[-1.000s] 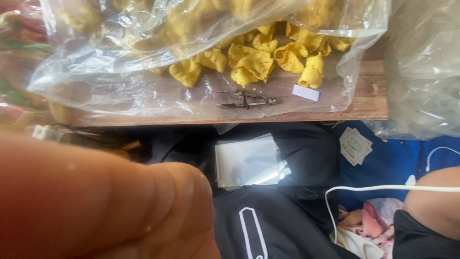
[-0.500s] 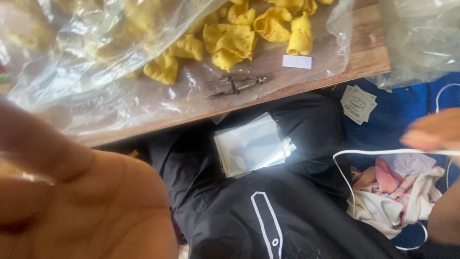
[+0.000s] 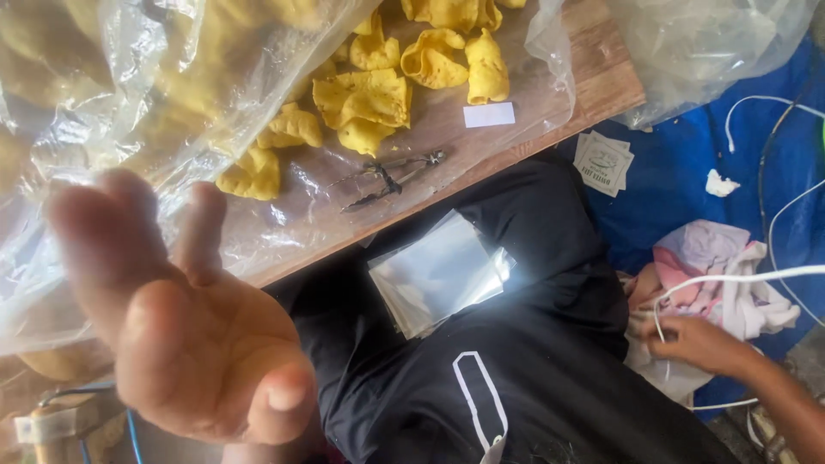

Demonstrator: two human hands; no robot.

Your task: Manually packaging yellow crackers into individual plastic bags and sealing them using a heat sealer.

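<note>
Left hand (image 3: pixel 185 331) looms close to the lens, palm up, fingers spread wide, holding nothing. Right hand (image 3: pixel 700 344) sits low at the right, fingers pinched around a thin white cable (image 3: pixel 748 277) that loops over a bundle of cloth (image 3: pixel 722 258). That cable looks light, limp and smooth, best gripped along its run. Beyond, clear sachets (image 3: pixel 438 275) rest on the lap; yellow crisps (image 3: pixel 365 99) and metal tongs (image 3: pixel 391 176) lie on the tabletop (image 3: pixel 601 77).
</note>
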